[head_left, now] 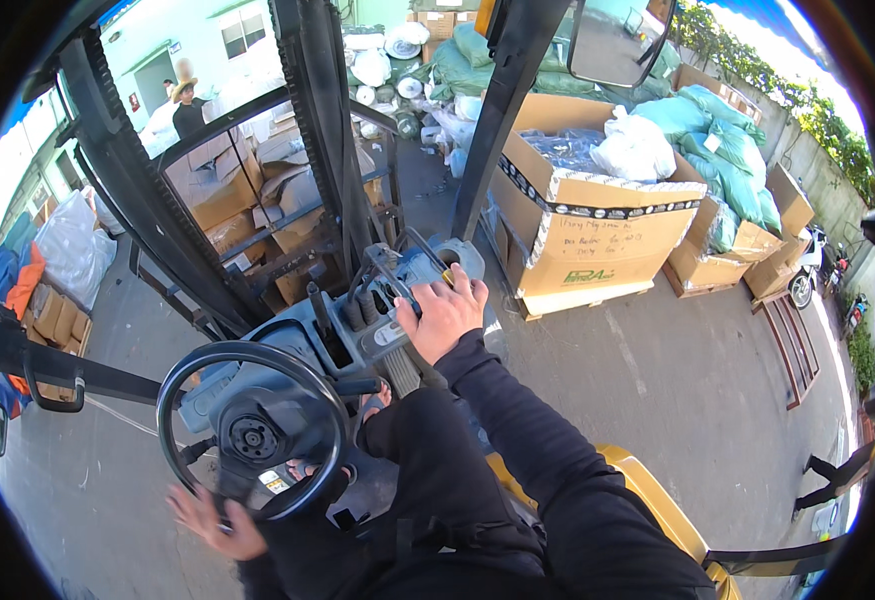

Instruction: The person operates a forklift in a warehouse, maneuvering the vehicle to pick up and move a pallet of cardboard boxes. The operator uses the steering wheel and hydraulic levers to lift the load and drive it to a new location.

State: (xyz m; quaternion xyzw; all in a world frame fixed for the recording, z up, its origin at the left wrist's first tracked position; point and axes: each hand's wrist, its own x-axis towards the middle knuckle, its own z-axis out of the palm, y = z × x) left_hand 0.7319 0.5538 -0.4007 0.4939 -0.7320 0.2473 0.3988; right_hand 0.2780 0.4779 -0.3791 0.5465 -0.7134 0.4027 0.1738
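I sit in a forklift, with its black steering wheel (254,437) at the lower left. My left hand (219,522) is at the near rim of the wheel, fingers spread, the palm over a dark knob. Whether it presses on the knob I cannot tell. On the dashboard to the right, my right hand (444,318) lies over the control levers (448,276), its fingers bent around a lever top and thumb out to the left. A separate black lever (319,308) stands between the wheel and that hand.
Beyond the black mast (329,130), cardboard (222,185) is stacked in front. A large carton (597,240) stands on a pallet to the right, near green sacks (722,140). One person (189,110) stands ahead at left; another person's legs (825,485) show at far right.
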